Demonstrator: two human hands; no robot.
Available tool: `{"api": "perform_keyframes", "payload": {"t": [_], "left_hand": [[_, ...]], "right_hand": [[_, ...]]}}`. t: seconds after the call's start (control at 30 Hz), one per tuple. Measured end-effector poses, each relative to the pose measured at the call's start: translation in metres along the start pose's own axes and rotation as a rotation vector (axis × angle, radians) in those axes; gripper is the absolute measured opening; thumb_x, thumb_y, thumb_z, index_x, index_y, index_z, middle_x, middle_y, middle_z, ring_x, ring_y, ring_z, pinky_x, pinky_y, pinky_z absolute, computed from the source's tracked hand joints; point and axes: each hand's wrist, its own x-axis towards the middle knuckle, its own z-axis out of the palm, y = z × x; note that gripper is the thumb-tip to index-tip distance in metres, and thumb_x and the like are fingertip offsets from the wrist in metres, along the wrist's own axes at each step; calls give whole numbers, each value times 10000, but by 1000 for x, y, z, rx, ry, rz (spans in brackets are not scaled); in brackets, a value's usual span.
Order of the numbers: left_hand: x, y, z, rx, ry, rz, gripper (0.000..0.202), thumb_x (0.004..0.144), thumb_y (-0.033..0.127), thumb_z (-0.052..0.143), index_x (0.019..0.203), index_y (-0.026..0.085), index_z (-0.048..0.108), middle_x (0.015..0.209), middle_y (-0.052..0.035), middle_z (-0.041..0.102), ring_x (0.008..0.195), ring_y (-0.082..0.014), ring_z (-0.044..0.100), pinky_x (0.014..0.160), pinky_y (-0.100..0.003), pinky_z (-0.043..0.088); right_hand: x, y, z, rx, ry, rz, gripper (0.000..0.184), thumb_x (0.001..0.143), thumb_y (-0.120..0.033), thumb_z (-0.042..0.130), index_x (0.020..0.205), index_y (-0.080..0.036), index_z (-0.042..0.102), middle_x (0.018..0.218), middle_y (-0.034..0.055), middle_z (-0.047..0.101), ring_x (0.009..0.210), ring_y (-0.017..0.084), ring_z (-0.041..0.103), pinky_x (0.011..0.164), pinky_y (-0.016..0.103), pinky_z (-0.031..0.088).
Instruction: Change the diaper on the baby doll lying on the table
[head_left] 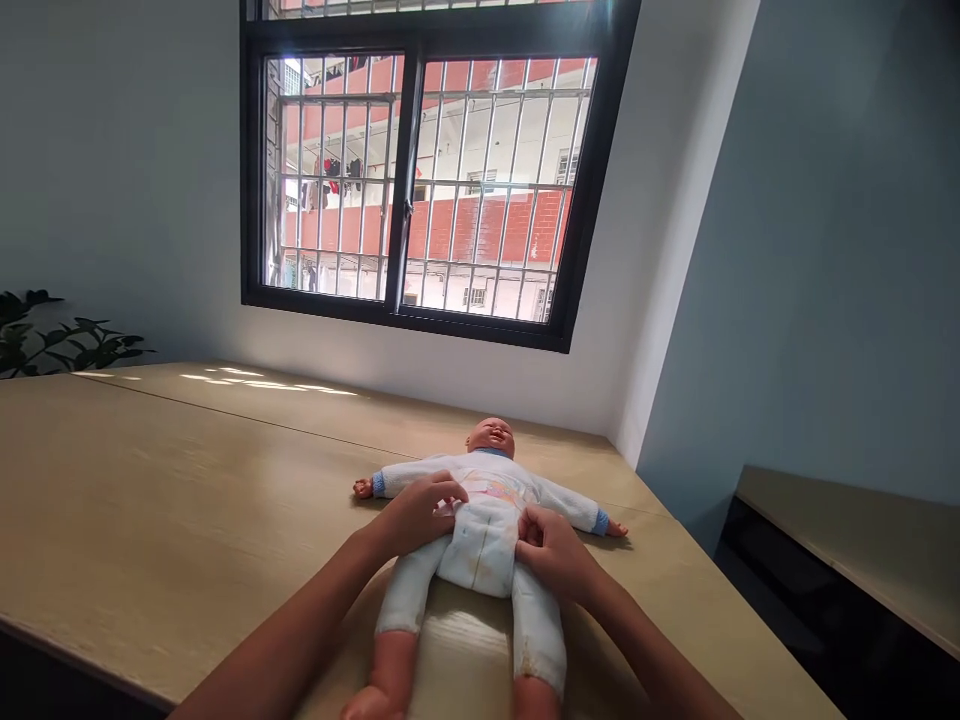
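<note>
A baby doll (480, 520) in a white suit with blue cuffs lies on its back on a light wooden table (187, 500), head toward the window, arms spread. My left hand (420, 512) rests on the doll's waist at its left side, fingers curled and pinching the white cloth. My right hand (551, 550) sits at the other side of the waist, fingers also closed on the cloth. The doll's bare legs reach toward me at the table's near edge.
A barred window (420, 180) fills the wall behind the table. A leafy plant (52, 340) stands at the far left. A second wooden surface (862, 540) lies lower at the right, across a dark gap.
</note>
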Motion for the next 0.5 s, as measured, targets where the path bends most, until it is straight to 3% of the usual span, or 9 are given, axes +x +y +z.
{"api": "perform_keyframes", "payload": {"t": [0.1,0.3,0.5], "left_hand": [[1,-2,-1,-15,6,-8,197,837,157,540,904,204,719,916,-19,674,807,-145,603,723,-251,476],[-2,-15,-7,-180,-15,-106,152,823,242,623,921,184,724,947,-33,714,857,-165,636,762,-255,529],[8,-13,6,-3,17,-11,203,749,103,527,836,186,691,835,-8,680,745,-141,593,682,-244,452]], "right_hand": [[-2,-2,-8,-129,-1,-31,167,736,-223,620,667,-209,469,640,-26,520,625,140,446,571,279,313],[-3,6,-26,100,-191,134,160,733,-291,621,725,-205,487,631,-46,493,561,125,477,524,252,362],[6,20,2,-150,52,112,253,762,-275,566,595,-212,386,587,-36,448,586,126,394,559,273,270]]}}
